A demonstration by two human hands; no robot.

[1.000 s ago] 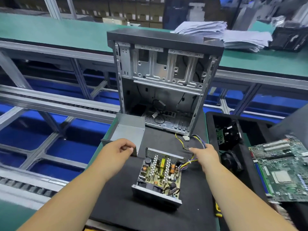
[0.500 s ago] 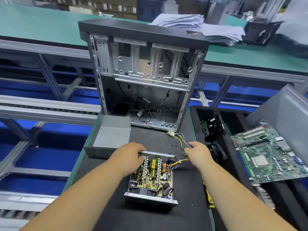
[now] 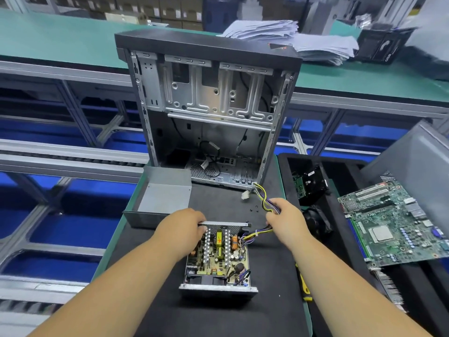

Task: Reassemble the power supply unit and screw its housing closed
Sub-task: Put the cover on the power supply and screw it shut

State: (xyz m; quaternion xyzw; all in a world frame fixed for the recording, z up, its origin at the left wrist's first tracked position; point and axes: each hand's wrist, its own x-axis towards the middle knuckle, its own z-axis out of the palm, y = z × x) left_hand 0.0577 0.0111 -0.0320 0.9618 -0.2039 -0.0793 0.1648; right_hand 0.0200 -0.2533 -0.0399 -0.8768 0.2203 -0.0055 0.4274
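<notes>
At centre frame the open power supply unit [image 3: 218,259] sits on the black mat, its grey cover [image 3: 162,198] still off, just up and left of it. If the cable bundle [image 3: 264,203] strays over the rim, I reckon the cover will pinch it. The left hand [image 3: 181,227] grips the unit's far-left edge, fingers curled over it; the right hand [image 3: 284,220] clamps the bundle just right of it.

An electronics assembly workshop: green-matted worktop [image 3: 73,35] lines on aluminium frames flank a roller conveyor [image 3: 60,159], with a stripped grey metal computer case [image 3: 209,98], a bare green motherboard [image 3: 398,220] and stacked cardboard cartons [image 3: 155,8] behind.
</notes>
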